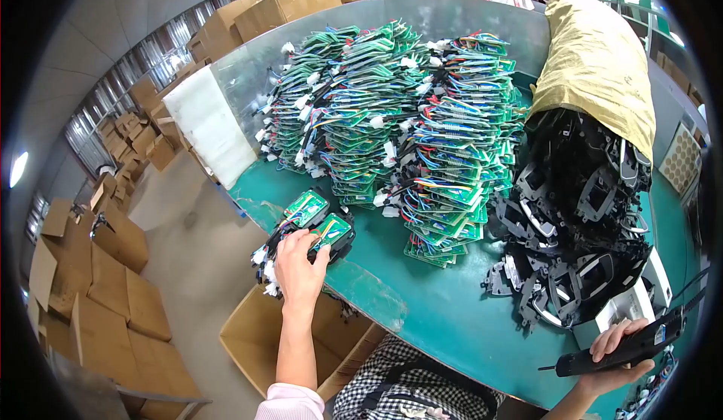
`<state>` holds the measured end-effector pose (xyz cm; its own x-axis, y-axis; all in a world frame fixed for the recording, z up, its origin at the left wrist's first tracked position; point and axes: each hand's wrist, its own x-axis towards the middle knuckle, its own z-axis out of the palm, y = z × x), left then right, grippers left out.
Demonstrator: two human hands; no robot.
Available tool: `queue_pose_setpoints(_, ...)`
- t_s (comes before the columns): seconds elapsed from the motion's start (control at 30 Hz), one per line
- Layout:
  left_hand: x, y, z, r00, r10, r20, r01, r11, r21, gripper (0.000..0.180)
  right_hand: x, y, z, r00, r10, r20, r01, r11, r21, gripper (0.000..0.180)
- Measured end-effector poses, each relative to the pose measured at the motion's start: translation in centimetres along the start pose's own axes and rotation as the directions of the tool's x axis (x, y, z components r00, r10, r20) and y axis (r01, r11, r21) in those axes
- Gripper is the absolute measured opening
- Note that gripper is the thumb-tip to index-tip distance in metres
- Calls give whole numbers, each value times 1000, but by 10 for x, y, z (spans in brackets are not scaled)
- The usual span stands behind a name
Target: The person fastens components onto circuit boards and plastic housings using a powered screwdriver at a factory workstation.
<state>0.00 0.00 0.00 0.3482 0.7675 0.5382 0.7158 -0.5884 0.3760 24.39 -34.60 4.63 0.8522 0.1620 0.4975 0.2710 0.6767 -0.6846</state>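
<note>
My left hand (300,263) is at the near left edge of the table, its thumb and fingers closed on the edge of a green circuit board (332,232) seated in a black plastic housing. Right behind it sits another green circuit board (306,208), also with black plastic around it. Wires with white connectors hang beside the hand. At the lower right, my right hand (619,352) is wrapped round a black electric screwdriver (640,346), its thin bit pointing left. A cord appears to run from the tool's far end.
Tall stacks of wired circuit boards (459,149) stand across the green table (369,258). A yellow sack (595,66) spills black plastic housings (580,217) at the right. Below the table's near edge is an open cardboard box (256,330). More cartons (105,269) line the floor at left.
</note>
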Motion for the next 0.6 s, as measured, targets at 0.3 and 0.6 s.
queue_pose_setpoints(0.3,4,-14,4,995,25,-96,-19,997,70,32,-7,3,-7,995,99,-9,-97,987,132,71)
queue_pose_setpoints(0.6,2,28,-3,987,36,-154,-1,976,219,30,-10,-18,-33,999,-11,-51,15,997,80,72)
